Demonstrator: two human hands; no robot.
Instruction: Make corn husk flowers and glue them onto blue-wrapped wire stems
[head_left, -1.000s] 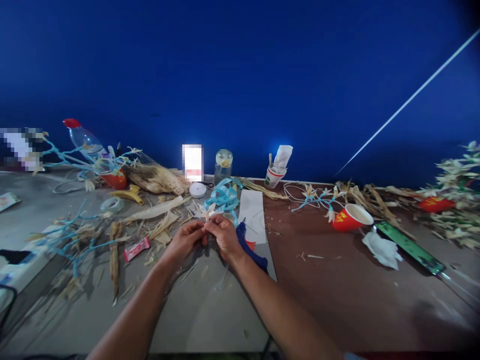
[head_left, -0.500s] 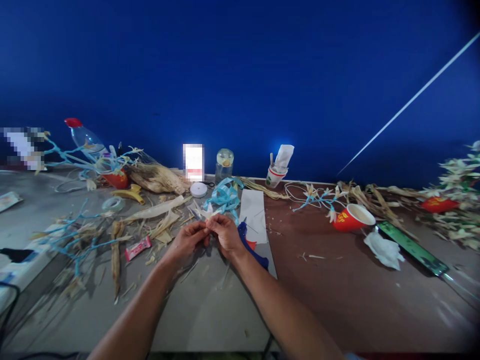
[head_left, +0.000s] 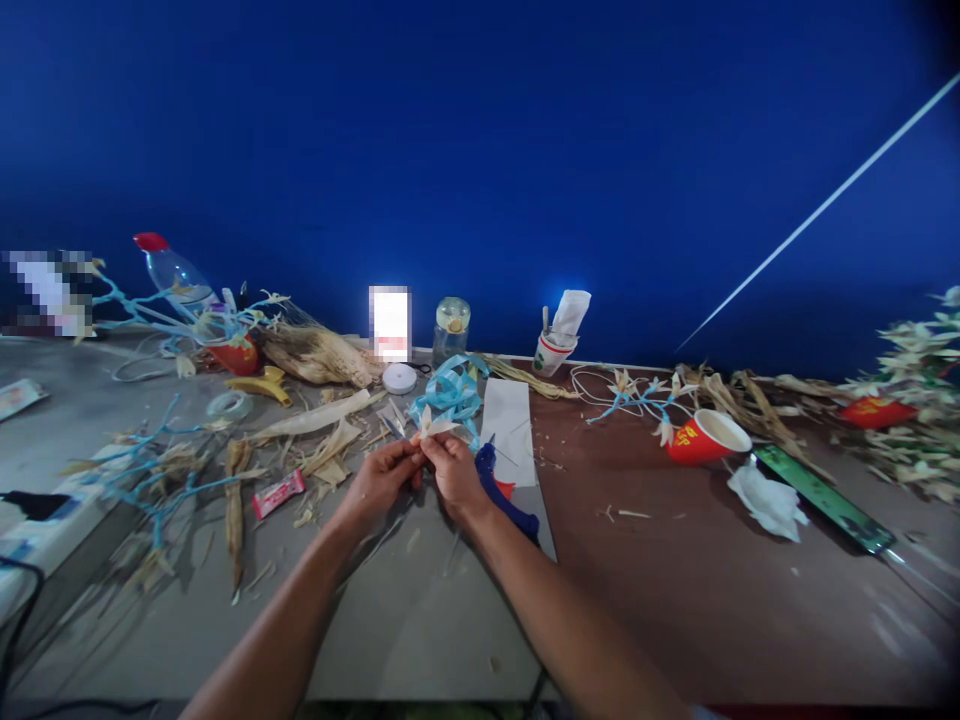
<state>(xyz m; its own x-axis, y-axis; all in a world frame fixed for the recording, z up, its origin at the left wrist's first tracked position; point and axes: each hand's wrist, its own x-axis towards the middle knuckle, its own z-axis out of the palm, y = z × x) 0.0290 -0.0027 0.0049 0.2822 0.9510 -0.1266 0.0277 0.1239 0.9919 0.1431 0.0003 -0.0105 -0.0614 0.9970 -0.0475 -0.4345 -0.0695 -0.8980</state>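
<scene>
My left hand and my right hand meet over the grey table, fingers pinched together on a small pale husk flower whose petals stick up above my fingertips. Just right of my right hand lies a blue glue gun on a white paper sheet. A tangle of light blue ribbon sits right behind the flower. Dried corn husks and scraps lie left of my hands.
A glass jar, a white tape roll and a paper cup with tissue stand at the back. A tipped red cup, a crumpled tissue and a green ruler lie right. Blue wire branches spread left.
Both hands stay pinched on the flower; they have turned it a little, so the petals now lean rightward above my right fingers.
</scene>
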